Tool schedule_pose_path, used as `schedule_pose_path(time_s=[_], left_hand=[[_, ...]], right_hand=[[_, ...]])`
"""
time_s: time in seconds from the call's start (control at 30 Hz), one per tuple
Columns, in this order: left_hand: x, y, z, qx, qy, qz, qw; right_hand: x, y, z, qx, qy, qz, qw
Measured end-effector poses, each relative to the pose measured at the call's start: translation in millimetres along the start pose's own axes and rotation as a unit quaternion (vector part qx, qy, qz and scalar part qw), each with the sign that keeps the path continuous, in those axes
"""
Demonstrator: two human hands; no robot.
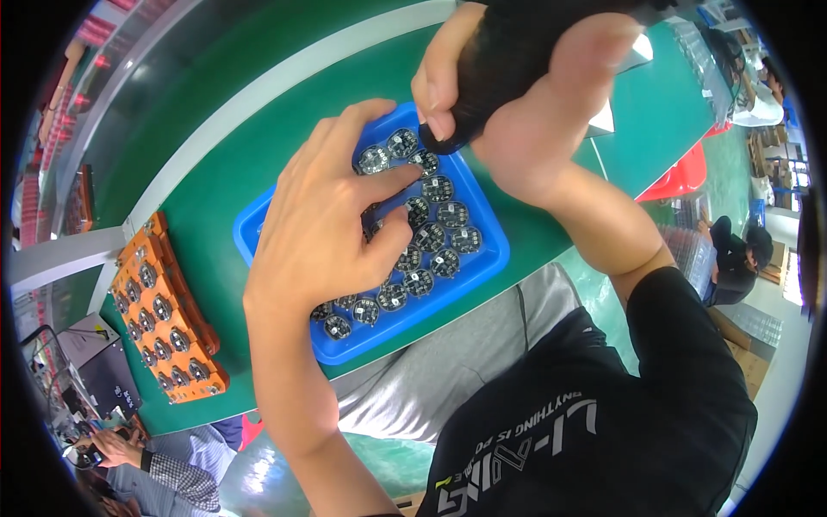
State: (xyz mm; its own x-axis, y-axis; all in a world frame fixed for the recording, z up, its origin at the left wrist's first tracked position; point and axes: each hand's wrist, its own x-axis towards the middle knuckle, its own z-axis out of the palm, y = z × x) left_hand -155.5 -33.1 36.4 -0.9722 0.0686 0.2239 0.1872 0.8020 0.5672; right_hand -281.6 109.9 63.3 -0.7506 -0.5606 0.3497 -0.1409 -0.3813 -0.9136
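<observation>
In a blue plastic tray (500, 254) lie many small round circuit boards (444, 262), dark with silvery parts. My left hand (319, 215) is spread over the tray and hides part of its left side. Its index fingertip reaches to a round board (424, 162) near the far right of the tray, and the thumb is bent apart from it. Above the tray's far right corner, my right hand (543, 142) is wrapped round a black handheld tool (508, 65) with a rounded end close to that board. The tool's exact kind I cannot make out.
An orange fixture (164, 319) holding several round boards stands left on the green table (207, 194). A grey rail (284, 65) curves along the far side. A red bin (680, 177) is at the right. Other people (739, 258) sit at the right and lower left.
</observation>
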Motion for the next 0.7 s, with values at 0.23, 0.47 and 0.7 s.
schedule_pose_path(time_s=[0.23, 0.47, 0.7], left_hand=[[0, 3, -2, 0.007, -0.005, -0.007, 1.0], [1, 3, 4, 0.01, 0.046, 0.019, 0.999], [1, 6, 5, 0.014, 0.049, 0.009, 0.999]], right_hand=[[-4, 14, -11, 0.192, -0.045, 0.053, 0.979], [-8, 23, -10, 0.089, -0.041, -0.073, 0.993], [10, 16, 13, 0.133, -0.002, 0.012, 0.991]])
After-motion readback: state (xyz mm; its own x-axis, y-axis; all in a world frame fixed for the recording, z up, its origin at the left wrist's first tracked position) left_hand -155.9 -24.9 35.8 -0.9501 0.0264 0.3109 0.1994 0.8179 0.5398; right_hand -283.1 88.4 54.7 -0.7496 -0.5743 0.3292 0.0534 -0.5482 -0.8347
